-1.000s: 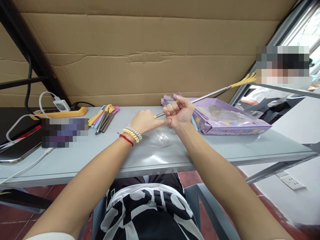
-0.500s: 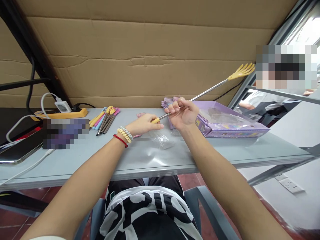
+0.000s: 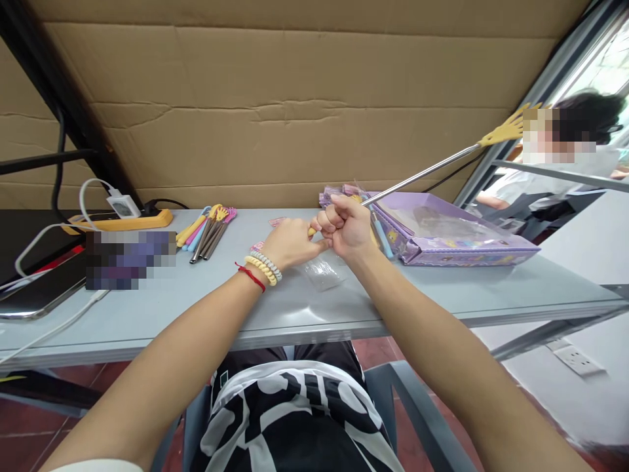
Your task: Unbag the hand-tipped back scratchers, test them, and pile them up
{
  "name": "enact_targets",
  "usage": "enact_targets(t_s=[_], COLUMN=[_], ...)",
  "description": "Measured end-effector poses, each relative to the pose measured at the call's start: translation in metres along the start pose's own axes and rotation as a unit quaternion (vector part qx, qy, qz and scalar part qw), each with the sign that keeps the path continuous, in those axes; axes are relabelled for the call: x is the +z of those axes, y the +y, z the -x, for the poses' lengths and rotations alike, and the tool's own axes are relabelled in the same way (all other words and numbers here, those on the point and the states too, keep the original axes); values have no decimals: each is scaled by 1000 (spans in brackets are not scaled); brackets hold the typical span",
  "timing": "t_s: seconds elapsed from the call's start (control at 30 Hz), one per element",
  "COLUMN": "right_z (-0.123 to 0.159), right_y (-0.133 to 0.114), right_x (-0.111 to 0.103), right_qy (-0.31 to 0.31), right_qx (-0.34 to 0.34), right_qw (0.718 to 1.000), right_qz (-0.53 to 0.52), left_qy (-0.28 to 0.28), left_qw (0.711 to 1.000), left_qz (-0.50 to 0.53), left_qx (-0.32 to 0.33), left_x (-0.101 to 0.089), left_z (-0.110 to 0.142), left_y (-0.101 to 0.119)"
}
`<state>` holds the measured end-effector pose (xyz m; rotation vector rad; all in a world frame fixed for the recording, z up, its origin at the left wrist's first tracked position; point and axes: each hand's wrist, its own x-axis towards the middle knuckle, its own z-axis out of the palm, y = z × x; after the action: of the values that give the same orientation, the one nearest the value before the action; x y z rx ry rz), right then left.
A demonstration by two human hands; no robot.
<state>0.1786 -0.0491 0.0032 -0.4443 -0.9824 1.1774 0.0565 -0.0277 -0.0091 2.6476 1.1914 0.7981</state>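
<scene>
Bright window (image 3: 607, 69), white glare on tabletop (image 3: 307, 314)

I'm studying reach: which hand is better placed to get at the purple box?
Probably the right hand: it is nearer the purple box, with the left hand farther off. The right is gripping the back scratcher, though.

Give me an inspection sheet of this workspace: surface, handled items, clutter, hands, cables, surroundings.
Surface: grey table, glossy near the front edge.
Handled items: yellow scratcher, metal rod extended, slanting up to the right.
Clutter: clear plastic wrapping near the hands; bunched short scratchers left; purple box right.
Hands: left hand on the handle end; right hand closed around the scratcher.
Cables: white cable left; orange power strip beyond it.
Surroundings: cardboard panel behind; another person at right.
</scene>
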Motion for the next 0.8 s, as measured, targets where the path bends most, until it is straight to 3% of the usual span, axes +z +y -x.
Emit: enact_targets(t_s=[0.27, 0.37, 0.5, 0.6, 0.7, 0.8], right_z=[3, 0, -8, -10, -10, -9], right_y=[5, 2, -27, -51, -55, -43], right_x=[1, -5, -31, -47, -48, -37], right_qy=[10, 28, 114, 164, 161, 119], right_qx=[-23, -37, -168, -199, -139, -62], right_qw=[999, 998, 977, 965, 976, 990], right_qz=[-42, -46, -61, -51, -54, -37], left_qy=[-9, -20, -41, 43, 145, 195], left_qw=[997, 996, 989, 983, 970, 952], left_qz=[-23, 1, 52, 61, 54, 57], left_qx=[-70, -87, -134, -170, -188, -229], left_x=[-1, -4, -15, -26, -36, -46], left_z=[4, 5, 4, 2, -2, -9], left_y=[11, 5, -18, -30, -35, -47])
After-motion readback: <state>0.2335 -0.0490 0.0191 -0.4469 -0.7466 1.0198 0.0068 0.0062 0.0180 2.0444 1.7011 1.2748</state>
